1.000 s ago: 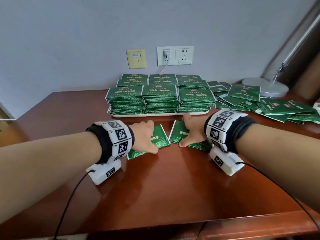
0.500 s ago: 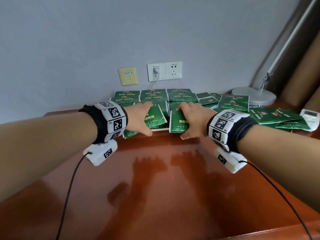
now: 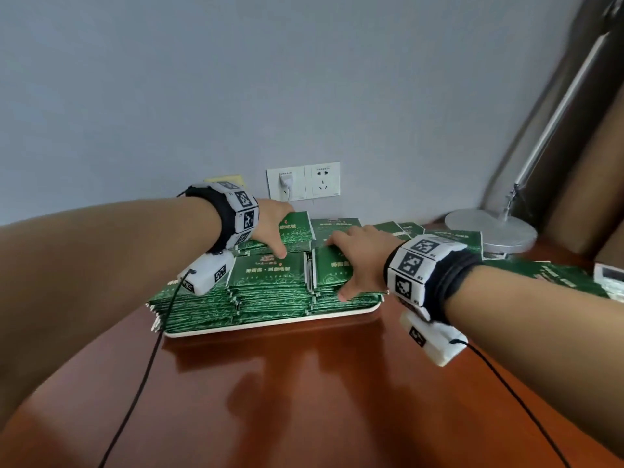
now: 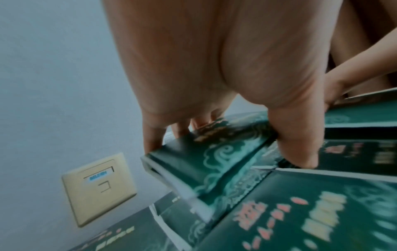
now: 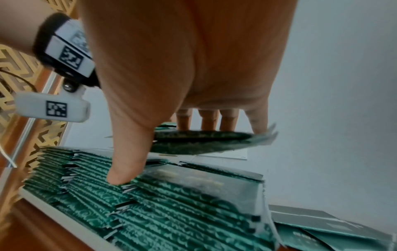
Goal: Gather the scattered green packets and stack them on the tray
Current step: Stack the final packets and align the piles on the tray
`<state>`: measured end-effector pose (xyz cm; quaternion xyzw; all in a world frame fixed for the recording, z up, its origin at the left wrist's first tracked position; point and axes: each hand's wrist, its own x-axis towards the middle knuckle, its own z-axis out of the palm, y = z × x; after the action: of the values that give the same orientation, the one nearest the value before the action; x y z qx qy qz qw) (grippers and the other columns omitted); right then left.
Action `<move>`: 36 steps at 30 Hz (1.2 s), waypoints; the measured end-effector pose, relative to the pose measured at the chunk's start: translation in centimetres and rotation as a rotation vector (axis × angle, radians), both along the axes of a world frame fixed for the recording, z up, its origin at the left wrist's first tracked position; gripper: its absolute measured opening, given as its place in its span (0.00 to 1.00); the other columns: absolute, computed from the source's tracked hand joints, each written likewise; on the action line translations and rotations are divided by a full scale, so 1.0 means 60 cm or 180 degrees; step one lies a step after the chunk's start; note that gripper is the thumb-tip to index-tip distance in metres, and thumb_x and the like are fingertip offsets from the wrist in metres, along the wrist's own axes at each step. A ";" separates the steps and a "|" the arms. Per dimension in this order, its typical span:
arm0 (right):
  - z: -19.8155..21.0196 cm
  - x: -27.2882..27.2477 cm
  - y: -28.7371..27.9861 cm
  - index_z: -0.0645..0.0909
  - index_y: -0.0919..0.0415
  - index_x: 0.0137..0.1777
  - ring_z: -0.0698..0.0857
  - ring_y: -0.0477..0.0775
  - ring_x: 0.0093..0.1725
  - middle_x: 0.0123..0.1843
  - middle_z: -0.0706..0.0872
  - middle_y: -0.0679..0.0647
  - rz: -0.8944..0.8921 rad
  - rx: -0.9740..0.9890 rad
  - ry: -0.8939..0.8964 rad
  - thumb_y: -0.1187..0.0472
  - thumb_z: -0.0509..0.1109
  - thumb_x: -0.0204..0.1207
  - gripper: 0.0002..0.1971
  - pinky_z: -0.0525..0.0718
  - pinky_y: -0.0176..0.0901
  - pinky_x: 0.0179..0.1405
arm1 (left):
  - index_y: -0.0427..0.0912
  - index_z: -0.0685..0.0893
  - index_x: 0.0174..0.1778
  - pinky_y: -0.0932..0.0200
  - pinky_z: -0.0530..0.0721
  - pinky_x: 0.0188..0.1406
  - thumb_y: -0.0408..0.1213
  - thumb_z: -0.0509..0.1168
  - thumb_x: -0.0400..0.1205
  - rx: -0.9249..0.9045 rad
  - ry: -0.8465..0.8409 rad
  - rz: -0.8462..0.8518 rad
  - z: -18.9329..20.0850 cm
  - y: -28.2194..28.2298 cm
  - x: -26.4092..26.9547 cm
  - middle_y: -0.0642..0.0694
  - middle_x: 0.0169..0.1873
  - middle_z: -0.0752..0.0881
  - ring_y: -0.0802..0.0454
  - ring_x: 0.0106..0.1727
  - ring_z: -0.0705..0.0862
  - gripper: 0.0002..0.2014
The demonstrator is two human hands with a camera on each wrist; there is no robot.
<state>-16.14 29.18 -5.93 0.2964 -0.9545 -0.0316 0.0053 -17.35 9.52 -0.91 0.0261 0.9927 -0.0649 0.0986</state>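
A white tray (image 3: 270,324) on the brown table carries several tall stacks of green packets (image 3: 270,292). My left hand (image 3: 277,228) grips one green packet (image 4: 210,152) by its edges, fingers on the far side and thumb on the near side, tilted just above the back stacks. My right hand (image 3: 354,258) holds another green packet (image 5: 204,141) under its fingers, above the right-hand stacks. Its thumb (image 5: 120,169) points down and touches the front right stack (image 5: 171,203). More loose green packets (image 3: 557,275) lie right of the tray, partly hidden by my right forearm.
A silver lamp base (image 3: 489,231) with a slanting pole stands at the back right. Wall sockets (image 3: 304,182) and a yellow plate (image 4: 98,188) sit just behind the tray. A white device (image 3: 607,273) lies at the right edge. Bare tabletop (image 3: 304,400) spreads in front of the tray.
Both hands picked a packet each off the table in front of the tray, lifted them and carried them forward over the stacks.
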 end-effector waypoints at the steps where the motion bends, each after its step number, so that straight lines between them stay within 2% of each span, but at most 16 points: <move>1: -0.001 -0.006 -0.004 0.65 0.47 0.73 0.75 0.57 0.64 0.66 0.77 0.51 0.0010 0.0024 -0.0048 0.35 0.80 0.56 0.46 0.77 0.57 0.63 | 0.43 0.52 0.84 0.55 0.71 0.73 0.51 0.76 0.72 -0.0049 -0.0030 0.0004 0.001 -0.001 -0.013 0.44 0.80 0.65 0.46 0.77 0.69 0.52; 5: -0.006 -0.024 -0.018 0.66 0.48 0.74 0.74 0.57 0.65 0.66 0.76 0.52 0.0000 0.0094 -0.0151 0.34 0.81 0.54 0.48 0.78 0.59 0.62 | 0.44 0.55 0.83 0.57 0.73 0.69 0.50 0.77 0.70 -0.0234 -0.0171 -0.0050 0.001 0.001 -0.053 0.45 0.76 0.70 0.47 0.73 0.73 0.50; 10: -0.010 -0.028 -0.009 0.63 0.47 0.77 0.70 0.57 0.69 0.71 0.73 0.52 -0.0069 0.0059 -0.0181 0.34 0.79 0.57 0.49 0.76 0.58 0.65 | 0.44 0.53 0.84 0.55 0.70 0.73 0.47 0.77 0.73 -0.0518 -0.0316 -0.0174 -0.007 0.010 -0.074 0.44 0.79 0.67 0.46 0.76 0.70 0.50; 13: -0.015 -0.022 0.001 0.62 0.47 0.78 0.69 0.58 0.71 0.72 0.72 0.53 -0.0105 0.0023 -0.0212 0.35 0.77 0.61 0.47 0.75 0.57 0.64 | 0.47 0.57 0.83 0.54 0.72 0.72 0.46 0.75 0.75 -0.0495 -0.0418 -0.0218 -0.014 0.012 -0.075 0.44 0.77 0.70 0.46 0.74 0.73 0.44; 17: -0.021 -0.017 0.005 0.62 0.47 0.77 0.70 0.59 0.71 0.72 0.72 0.53 -0.0138 -0.0044 -0.0247 0.36 0.76 0.65 0.43 0.75 0.57 0.64 | 0.47 0.64 0.81 0.54 0.71 0.72 0.47 0.74 0.76 -0.0530 -0.0334 -0.0291 -0.023 0.008 -0.073 0.44 0.77 0.71 0.47 0.74 0.73 0.39; 22: -0.021 -0.019 -0.001 0.63 0.47 0.77 0.71 0.58 0.70 0.71 0.73 0.54 -0.0108 -0.0086 -0.0196 0.37 0.76 0.65 0.42 0.75 0.53 0.61 | 0.45 0.65 0.80 0.57 0.73 0.68 0.43 0.70 0.79 -0.0558 -0.0164 -0.0377 -0.029 0.009 -0.068 0.46 0.75 0.74 0.48 0.72 0.75 0.34; 26: -0.024 -0.023 -0.009 0.63 0.48 0.77 0.70 0.58 0.71 0.72 0.72 0.54 -0.0108 -0.0090 -0.0164 0.37 0.76 0.65 0.43 0.75 0.54 0.62 | 0.44 0.65 0.81 0.57 0.75 0.68 0.42 0.67 0.81 -0.0625 -0.0109 -0.0402 -0.034 0.005 -0.068 0.46 0.73 0.75 0.49 0.70 0.77 0.32; 32: -0.024 -0.016 -0.011 0.61 0.50 0.79 0.67 0.59 0.72 0.73 0.70 0.56 -0.0135 -0.0164 -0.0048 0.34 0.77 0.61 0.48 0.75 0.57 0.66 | 0.44 0.63 0.81 0.55 0.74 0.70 0.43 0.65 0.82 -0.0259 0.0175 -0.0309 -0.028 0.009 -0.062 0.44 0.76 0.72 0.46 0.73 0.74 0.31; 36: -0.020 0.002 0.011 0.58 0.53 0.80 0.67 0.61 0.73 0.73 0.69 0.57 -0.0285 -0.0284 0.0044 0.32 0.75 0.61 0.51 0.75 0.60 0.67 | 0.46 0.66 0.79 0.54 0.74 0.71 0.44 0.64 0.82 0.0000 0.0307 -0.0677 -0.012 0.066 -0.030 0.46 0.74 0.75 0.47 0.72 0.74 0.29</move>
<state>-16.01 29.82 -7.13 0.2526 -0.9672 0.0088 0.0237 -19.16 13.49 -1.64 0.1281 0.9879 -0.0762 0.0433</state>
